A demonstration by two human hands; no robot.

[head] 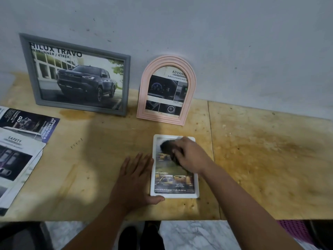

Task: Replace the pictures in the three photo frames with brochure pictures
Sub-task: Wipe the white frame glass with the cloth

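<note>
A white rectangular photo frame lies flat on the wooden table, with a brochure picture of yellow trucks in it. My left hand rests flat beside its left edge, thumb against the bottom corner. My right hand presses a dark cloth on the frame's upper glass; the hand is blurred. A grey frame with a pickup-truck picture leans on the wall at the left. A pink arched frame with a dashboard brochure picture leans on the wall beside it.
Open brochure pages lie at the table's left edge. The plywood table has a seam right of the white frame. A purple basket and marble floor show below the front edge.
</note>
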